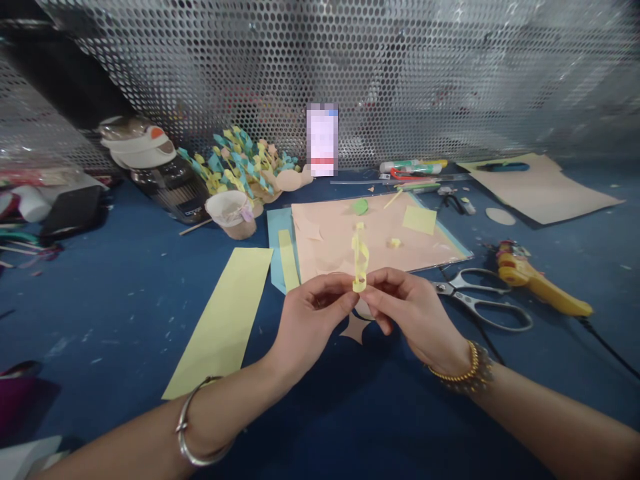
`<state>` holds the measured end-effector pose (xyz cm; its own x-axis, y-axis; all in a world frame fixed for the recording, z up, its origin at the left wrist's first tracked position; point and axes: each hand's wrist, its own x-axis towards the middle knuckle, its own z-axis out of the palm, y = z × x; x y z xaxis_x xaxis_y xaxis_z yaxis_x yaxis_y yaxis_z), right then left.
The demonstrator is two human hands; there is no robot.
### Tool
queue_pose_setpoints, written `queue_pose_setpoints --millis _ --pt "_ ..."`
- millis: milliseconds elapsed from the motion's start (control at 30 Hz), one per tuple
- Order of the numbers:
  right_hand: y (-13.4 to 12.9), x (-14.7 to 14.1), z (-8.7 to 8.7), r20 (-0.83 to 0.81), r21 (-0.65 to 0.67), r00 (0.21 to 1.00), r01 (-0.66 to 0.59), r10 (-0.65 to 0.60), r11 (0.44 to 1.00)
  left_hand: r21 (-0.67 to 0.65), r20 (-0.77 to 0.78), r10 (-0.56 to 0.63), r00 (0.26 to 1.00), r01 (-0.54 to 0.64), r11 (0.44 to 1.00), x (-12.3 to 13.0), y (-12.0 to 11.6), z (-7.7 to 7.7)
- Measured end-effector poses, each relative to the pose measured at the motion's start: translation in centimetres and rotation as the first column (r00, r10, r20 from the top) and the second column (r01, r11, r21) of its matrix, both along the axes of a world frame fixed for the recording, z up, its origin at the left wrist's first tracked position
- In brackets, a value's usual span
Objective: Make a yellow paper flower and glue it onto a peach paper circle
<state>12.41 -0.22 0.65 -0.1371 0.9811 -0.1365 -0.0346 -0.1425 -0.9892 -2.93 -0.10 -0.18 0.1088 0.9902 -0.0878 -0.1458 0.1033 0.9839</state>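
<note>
Head view, left hand: the left hand (307,320), with a silver bangle (185,427) at its wrist, has thumb and forefinger drawn narrow on the paper.
Right hand: the right hand (420,317), wearing a gold beaded bracelet (473,360), pinches from the other side, fingertips close to the left's.
Curled paper: a thin, curled pale-yellow paper strip (359,287) stands upright between both sets of fingertips, its looped end lowest.
Backing sheets: beyond the hands lies a flat pinkish-beige sheet (330,253) over a light-blue sheet (279,267), which shows past its left and right edges; the hands cover part of the near edge.
Left side: a long pale-yellow paper rectangle (220,320) slants across the table, its near corner by the left forearm.
Right side: silver metal scissors (467,301) lie just beside the right hand, blades mostly hidden; farther right is a yellow glue gun (545,287).
Near room: below the hands, between the forearms, a broad stretch of blue tabletop (350,413) runs to the lower edge.
Far limit: a perforated metal panel (250,67) rises along the back.
</note>
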Motion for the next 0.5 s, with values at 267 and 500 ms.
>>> queue_pose_setpoints --millis 267,500 --pt "0.17 0.42 0.10 -0.043 0.049 0.998 -0.044 0.046 0.998 -0.068 0.042 0.021 0.999 -0.018 0.998 -0.16 0.12 -0.22" --pt "0.26 0.21 0.13 0.020 0.072 0.999 -0.028 0.026 0.997 -0.049 0.079 -0.015 0.997 0.019 0.999 -0.14 0.14 -0.38"
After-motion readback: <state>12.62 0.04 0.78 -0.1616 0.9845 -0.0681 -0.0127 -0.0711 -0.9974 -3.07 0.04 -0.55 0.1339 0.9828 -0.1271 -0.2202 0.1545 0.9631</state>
